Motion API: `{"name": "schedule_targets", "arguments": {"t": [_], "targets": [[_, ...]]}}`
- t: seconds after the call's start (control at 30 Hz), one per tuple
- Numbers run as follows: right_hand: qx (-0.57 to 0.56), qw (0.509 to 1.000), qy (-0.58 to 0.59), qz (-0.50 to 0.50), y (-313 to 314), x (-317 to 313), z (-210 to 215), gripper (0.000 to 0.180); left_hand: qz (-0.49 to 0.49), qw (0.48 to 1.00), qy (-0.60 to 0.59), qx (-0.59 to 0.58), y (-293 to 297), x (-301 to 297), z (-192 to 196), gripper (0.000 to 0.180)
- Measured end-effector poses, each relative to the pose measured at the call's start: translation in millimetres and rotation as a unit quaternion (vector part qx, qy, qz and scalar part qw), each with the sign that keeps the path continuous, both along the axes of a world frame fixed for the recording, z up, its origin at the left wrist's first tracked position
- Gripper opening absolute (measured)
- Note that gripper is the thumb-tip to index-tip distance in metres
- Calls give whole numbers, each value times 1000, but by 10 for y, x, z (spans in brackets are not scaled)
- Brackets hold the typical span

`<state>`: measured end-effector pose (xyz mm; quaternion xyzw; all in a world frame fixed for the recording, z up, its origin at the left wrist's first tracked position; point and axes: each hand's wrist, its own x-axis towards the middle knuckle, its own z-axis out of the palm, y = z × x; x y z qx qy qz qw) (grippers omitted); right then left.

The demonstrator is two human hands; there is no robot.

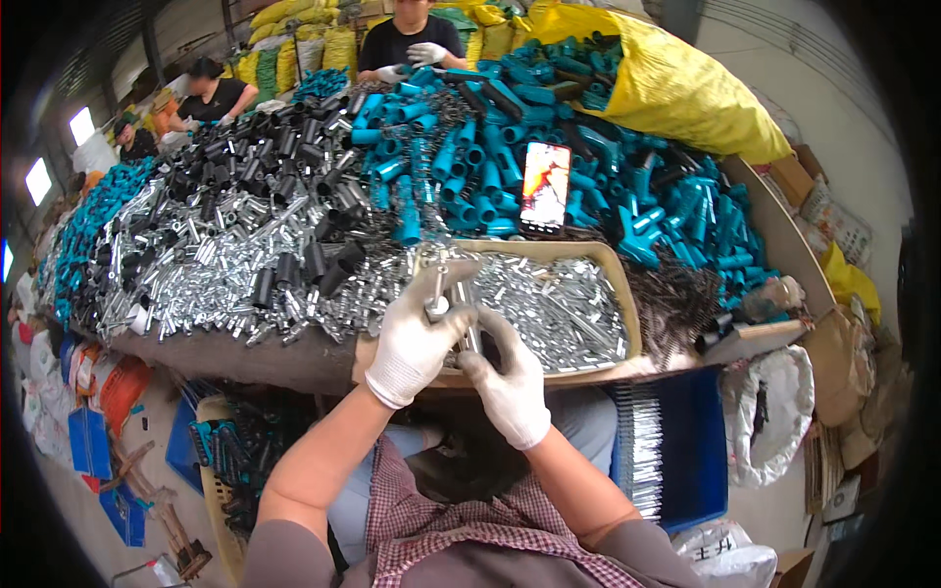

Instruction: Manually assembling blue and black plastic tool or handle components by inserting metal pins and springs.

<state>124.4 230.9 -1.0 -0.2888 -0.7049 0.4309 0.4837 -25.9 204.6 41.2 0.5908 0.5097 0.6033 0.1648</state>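
Note:
Both my hands wear white knitted gloves and meet over the front edge of a tan tray (632,304) full of small silvery metal parts (549,304). My left hand (412,343) is closed around a slim metal piece (438,302) with a pale rounded end. A short shiny metal tube (472,338) stands roughly upright between the two hands. My right hand (512,382) curls its thumb and fingers about the tube's lower part. Exactly how the pieces meet is hidden by the fingers and slightly blurred.
Heaps of silver tubes (196,265), black sleeves (284,147) and teal plastic handles (490,157) cover the table. A lit phone (546,186) leans behind the tray; dark springs (676,299) lie right. Below stands a blue bin (696,441). Co-workers (417,39) sit across.

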Motion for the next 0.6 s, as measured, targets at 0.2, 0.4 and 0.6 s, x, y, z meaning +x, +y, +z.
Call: {"name": "schedule_targets", "arguments": {"t": [0.2,0.4,0.6], "targets": [[-27,998,-19,-62,-70,567,-113,36,124,966,156,-168,73,-129,-45,45],[-66,993,-90,-30,-322,627,-5,29,57,809,472,-345,232,-16,215,42],[-151,982,-77,83,-448,672,-211,31,96,961,239,-100,-197,-47,27,31]]}}
